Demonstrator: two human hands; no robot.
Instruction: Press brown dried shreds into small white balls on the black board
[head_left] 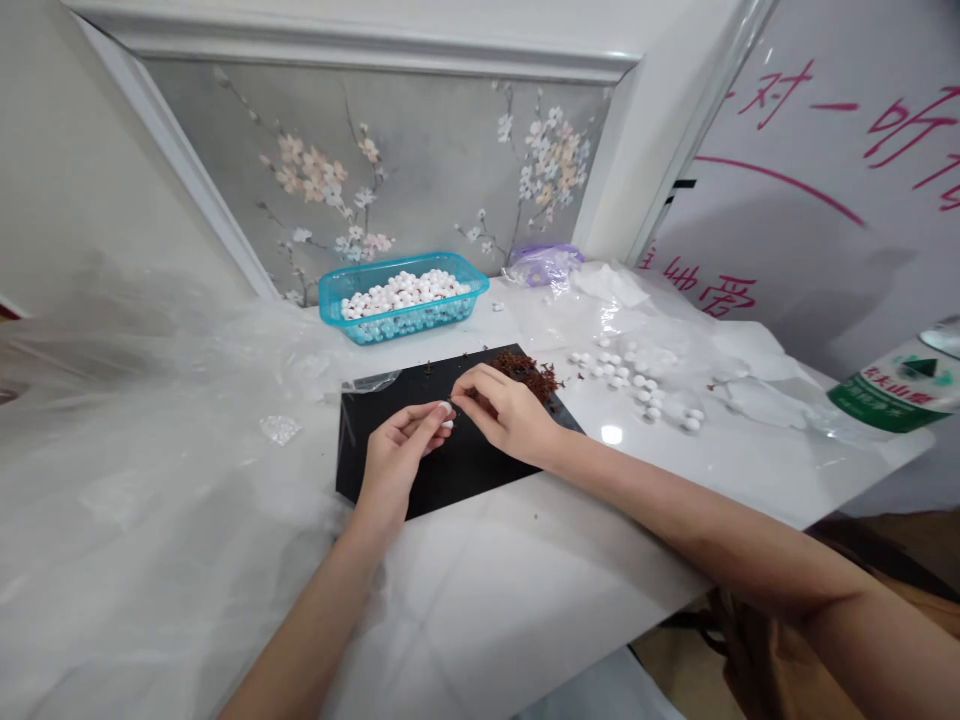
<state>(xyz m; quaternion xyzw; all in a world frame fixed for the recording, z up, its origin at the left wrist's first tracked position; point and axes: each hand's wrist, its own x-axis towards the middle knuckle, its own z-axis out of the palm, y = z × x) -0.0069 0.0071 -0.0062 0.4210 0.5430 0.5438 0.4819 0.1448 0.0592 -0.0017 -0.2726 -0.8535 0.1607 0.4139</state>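
White bead (447, 409) pinched in the left hand (397, 457) above a black board (465, 472); right hand (508, 412) just beside it, fingers together, near brown shreds (529, 375); blue basket (375, 268) of beads (401, 292) farther ahead.

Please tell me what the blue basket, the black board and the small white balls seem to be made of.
The blue basket looks like moulded plastic, glossy and translucent, since the balls show through its wall. The black board has a smooth, faintly shiny surface, perhaps plastic or coated board. The small white balls look matte and smooth, perhaps a paste or clay, but the picture cannot settle it.
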